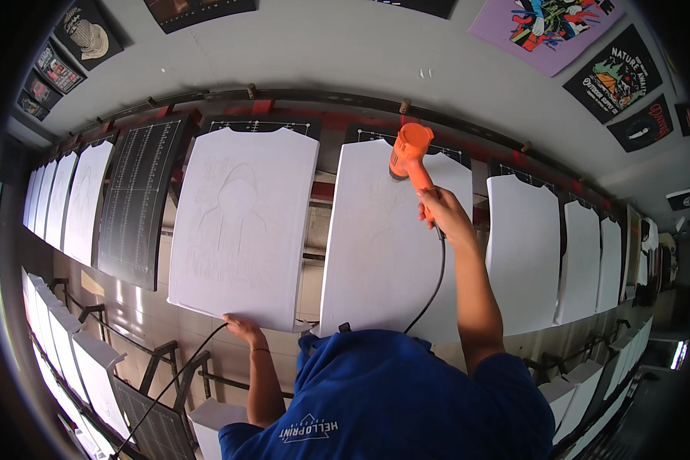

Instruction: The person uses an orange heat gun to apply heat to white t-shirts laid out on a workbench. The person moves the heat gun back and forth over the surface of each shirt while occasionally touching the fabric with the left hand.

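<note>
Gripping an orange heat gun (412, 149) by its handle in the right hand (441, 211), with fingers wrapped around it. Holding it over the upper part of a white panel (376, 253) with a neckline cut, tipping the dark end down; cannot tell whether touching the cloth. Well left of the heat gun and nearer the body, putting the left hand (244, 330) at the lower edge of a second panel (238, 253), by the upper end of a black cable (175, 377). Cannot tell whether pinching that edge, the cable or both, or merely resting there. Can make out a faint hooded outline on the second panel. Can follow a black cord (439, 280) from the heat gun's handle down toward a blue top (414, 391). To the right of the heat gun, past the right forearm, can see a third panel (523, 249), then narrower-looking white ones. To the left of the heat gun, past the second panel, can find a bare black board (139, 203) with white markings. Directly beyond the heat gun, can see a dark rail (322, 100), then a grey wall (322, 46); farther up and right of it, a purple print (498, 34)
</note>
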The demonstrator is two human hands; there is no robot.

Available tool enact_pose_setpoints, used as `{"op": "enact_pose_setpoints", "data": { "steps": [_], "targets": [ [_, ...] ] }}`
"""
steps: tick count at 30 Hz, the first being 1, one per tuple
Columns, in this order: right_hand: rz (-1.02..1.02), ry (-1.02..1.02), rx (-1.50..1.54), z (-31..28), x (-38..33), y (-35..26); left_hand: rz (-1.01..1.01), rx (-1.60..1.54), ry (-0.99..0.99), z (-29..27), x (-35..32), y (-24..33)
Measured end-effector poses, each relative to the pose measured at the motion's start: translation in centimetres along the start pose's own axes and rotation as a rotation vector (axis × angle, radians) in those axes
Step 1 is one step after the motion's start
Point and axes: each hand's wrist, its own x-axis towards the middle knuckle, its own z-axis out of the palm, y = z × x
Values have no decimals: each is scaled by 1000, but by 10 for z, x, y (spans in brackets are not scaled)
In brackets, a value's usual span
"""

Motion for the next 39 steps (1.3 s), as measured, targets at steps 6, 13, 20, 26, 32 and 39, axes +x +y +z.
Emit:
{"op": "enact_pose_setpoints", "data": {
  "steps": [6,13,20,26,32,39],
  "targets": [
    [73,61,28,-3,-10,-6,-5,-75,19,3,-2,-3],
    [199,-135,71,11,-52,-4,8,-61,18,-1,-1,-5],
    [137,-183,104,36,-41,-2,-33,-2,32,1,-2,-2],
    [150,-227,19,45,-55,-10,-16,-21,-15,0,-3,2],
    [172,-189,-7,29,-66,-2,9,-133,-5,1,-1,-6],
    [211,-107,7,7,-82,-3,70,-39,21,4,-5,1]
  ]
}}
